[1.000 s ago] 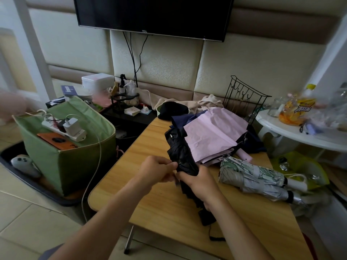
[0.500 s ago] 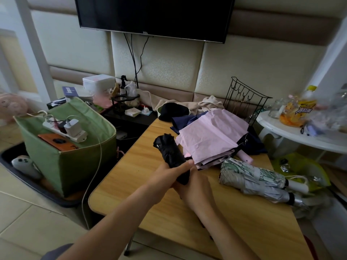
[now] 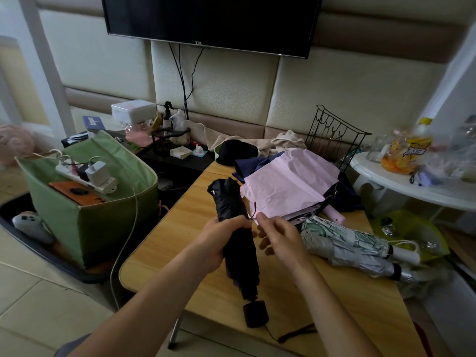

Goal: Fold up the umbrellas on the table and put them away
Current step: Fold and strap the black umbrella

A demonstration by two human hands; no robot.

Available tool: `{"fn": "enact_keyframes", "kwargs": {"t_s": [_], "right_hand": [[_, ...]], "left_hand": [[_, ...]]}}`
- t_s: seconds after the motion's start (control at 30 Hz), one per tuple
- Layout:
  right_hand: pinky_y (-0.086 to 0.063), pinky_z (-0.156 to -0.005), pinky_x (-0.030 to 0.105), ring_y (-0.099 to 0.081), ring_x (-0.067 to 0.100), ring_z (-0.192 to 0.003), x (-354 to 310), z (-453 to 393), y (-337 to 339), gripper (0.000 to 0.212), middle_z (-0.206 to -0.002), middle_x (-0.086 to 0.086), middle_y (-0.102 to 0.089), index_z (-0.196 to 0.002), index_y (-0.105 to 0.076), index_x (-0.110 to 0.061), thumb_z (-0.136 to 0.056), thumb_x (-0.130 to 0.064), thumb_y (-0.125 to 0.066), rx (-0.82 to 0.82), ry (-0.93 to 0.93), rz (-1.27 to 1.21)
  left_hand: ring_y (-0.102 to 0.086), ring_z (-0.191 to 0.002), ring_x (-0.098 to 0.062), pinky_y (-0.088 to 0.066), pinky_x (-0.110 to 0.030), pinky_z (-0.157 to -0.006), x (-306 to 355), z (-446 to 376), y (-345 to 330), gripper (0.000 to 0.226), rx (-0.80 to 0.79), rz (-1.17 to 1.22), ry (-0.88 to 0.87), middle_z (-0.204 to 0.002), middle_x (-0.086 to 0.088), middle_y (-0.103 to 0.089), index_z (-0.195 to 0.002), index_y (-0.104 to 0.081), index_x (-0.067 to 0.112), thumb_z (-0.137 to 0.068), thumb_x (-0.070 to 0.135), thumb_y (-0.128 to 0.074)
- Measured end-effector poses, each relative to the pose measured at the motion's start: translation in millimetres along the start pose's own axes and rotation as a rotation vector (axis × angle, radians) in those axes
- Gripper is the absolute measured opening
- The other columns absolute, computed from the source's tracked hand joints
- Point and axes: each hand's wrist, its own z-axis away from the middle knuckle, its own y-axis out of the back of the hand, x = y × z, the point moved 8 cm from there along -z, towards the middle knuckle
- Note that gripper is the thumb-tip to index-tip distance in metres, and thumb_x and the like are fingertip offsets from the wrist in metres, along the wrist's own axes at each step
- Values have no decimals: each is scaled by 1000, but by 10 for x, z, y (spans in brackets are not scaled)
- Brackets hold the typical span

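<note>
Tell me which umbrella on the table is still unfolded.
The pink umbrella: its canopy lies spread loose over a navy one. The black umbrella in the left hand and the patterned silver one are rolled.

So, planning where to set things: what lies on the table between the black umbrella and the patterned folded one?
Head view: only the right hand hovers there.

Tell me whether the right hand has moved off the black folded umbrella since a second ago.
Yes. The right hand has let go of the black folded umbrella and shifted right, towards the pink umbrella.
</note>
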Motion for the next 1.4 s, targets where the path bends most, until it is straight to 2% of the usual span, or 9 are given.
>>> {"fn": "enact_keyframes", "kwargs": {"t_s": [0.07,0.2,0.37,0.7,0.83,0.93,1.03,1.23,1.4], "right_hand": [[-48,-57,28,-61,14,-64,42,-29,11,42,-81,-1,-67,-100,-68,-14,-91,-56,-69,28,-10,-74],[-43,-53,27,-56,17,-64,113,-87,-18,38,-80,0,-66,-97,-74,-10,-91,-48,-74,5,-56,-203],[-47,-54,26,-59,18,-65,102,-123,46,18,-84,8,-76,-94,-80,-14,-100,-14,-63,40,0,-205],[-55,-56,26,-70,19,-59,-65,-72,106,3,-75,6,-77,-97,-73,-9,-96,-12,-71,100,179,-81],[-58,-58,25,-73,20,-63,-34,-101,146,10,-75,8,-77,-93,-74,-10,-99,-5,-66,91,180,-79],[-60,-59,30,-74,25,-63,77,-154,217,17,-76,9,-77,-94,-72,-13,-103,-4,-59,136,126,-105],[-61,-64,36,-74,26,-64,155,-195,255,17,-74,11,-77,-100,-71,-9,-105,-6,-55,188,105,-94],[-58,-57,29,-72,24,-62,-34,-104,266,10,-74,13,-76,-95,-74,-8,-99,-8,-65,207,196,-143],[-56,-65,25,-70,16,-70,-104,-41,127,12,-78,6,-76,-95,-80,-17,-96,-10,-71,84,243,-135]], "left_hand": [[-74,-97,-36,-61,-50,-86,-9,41,-49,31,-28,-11,8,-112,-26,-72,-114,-63,0,-86,6,-75],[-76,-93,-32,-62,-45,-80,-28,64,-107,30,-68,-24,12,-105,-21,-75,-113,-64,1,-86,4,-75],[-76,-92,-32,-62,-47,-86,-40,61,-118,34,-72,-35,15,-105,-20,-76,-116,-62,2,-86,4,-76],[-70,-107,-40,-53,-58,-99,-22,8,-91,33,-82,-18,-5,-119,-28,-69,-116,-61,6,-86,3,-73],[-71,-103,-36,-60,-43,-84,0,-33,-58,46,-110,-43,-5,-117,-22,-70,-128,-58,10,-86,-6,-66],[-69,-107,-39,-59,-44,-88,-8,-52,-20,46,-95,-27,7,-115,-23,-72,-127,-61,9,-84,-6,-68],[-73,-102,-33,-61,-38,-83,10,-38,-11,40,-93,-37,-11,-111,-17,-75,-121,-65,10,-84,-1,-74],[-77,-83,-26,-63,-36,-76,44,-12,53,32,82,-117,-66,-92,-11,-79,-105,-71,5,-84,27,-81],[-75,-98,-29,-57,-36,-76,-107,25,-58,48,-47,-25,110,-106,-15,-77,-121,-68,11,-98,52,-57]]}}
